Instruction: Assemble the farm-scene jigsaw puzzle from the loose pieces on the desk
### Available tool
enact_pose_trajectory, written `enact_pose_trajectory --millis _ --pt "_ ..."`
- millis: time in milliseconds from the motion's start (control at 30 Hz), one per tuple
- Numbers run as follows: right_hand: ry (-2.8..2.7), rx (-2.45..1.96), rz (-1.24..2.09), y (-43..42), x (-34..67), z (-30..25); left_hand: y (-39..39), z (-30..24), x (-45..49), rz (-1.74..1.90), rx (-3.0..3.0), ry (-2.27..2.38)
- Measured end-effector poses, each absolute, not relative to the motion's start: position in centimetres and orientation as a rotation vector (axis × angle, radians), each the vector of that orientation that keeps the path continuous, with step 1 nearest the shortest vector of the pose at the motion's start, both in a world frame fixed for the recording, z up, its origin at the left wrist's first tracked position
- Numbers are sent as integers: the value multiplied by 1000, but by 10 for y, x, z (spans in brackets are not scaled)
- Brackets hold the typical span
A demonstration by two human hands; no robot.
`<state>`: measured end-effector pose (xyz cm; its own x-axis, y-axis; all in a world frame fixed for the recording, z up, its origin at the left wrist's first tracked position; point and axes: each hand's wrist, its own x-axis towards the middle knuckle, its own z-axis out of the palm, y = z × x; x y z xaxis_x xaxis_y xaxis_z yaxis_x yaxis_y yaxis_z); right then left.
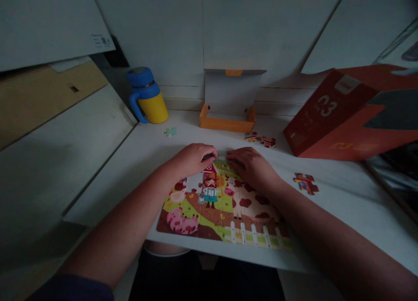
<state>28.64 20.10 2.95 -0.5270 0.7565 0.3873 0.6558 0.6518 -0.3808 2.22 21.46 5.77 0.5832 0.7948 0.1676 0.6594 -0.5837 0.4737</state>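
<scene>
A colourful farm jigsaw puzzle (215, 214) lies on the white table (342, 196) in front of me, mostly assembled. My left hand (192, 158) rests at the puzzle's top edge with fingers curled and pinched on a small piece. Just right of it, my right hand (250, 164) lies palm down on the puzzle's upper right part, fingers stretched flat and pressing. The fingertips of both hands nearly meet at the top middle of the picture.
Loose puzzle pieces lie at the right (305, 182), near the back (261, 139) and one pale piece (170, 131) at the left. An open orange box (228, 118), a yellow and blue bottle (146, 96) and a red carton (339, 118) stand behind.
</scene>
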Motion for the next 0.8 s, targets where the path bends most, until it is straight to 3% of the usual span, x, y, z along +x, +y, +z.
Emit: enact_pose_trajectory --millis 333,633,800 --pt "-2459 -1053 191 197 290 28 221 55 14 569 2571 1160" --pt "-2524 -1077 180 189 291 29 263 34 -72 353 2430 2021" --pt "-2355 -1025 268 192 303 37 272 29 -95 256 2307 2129"
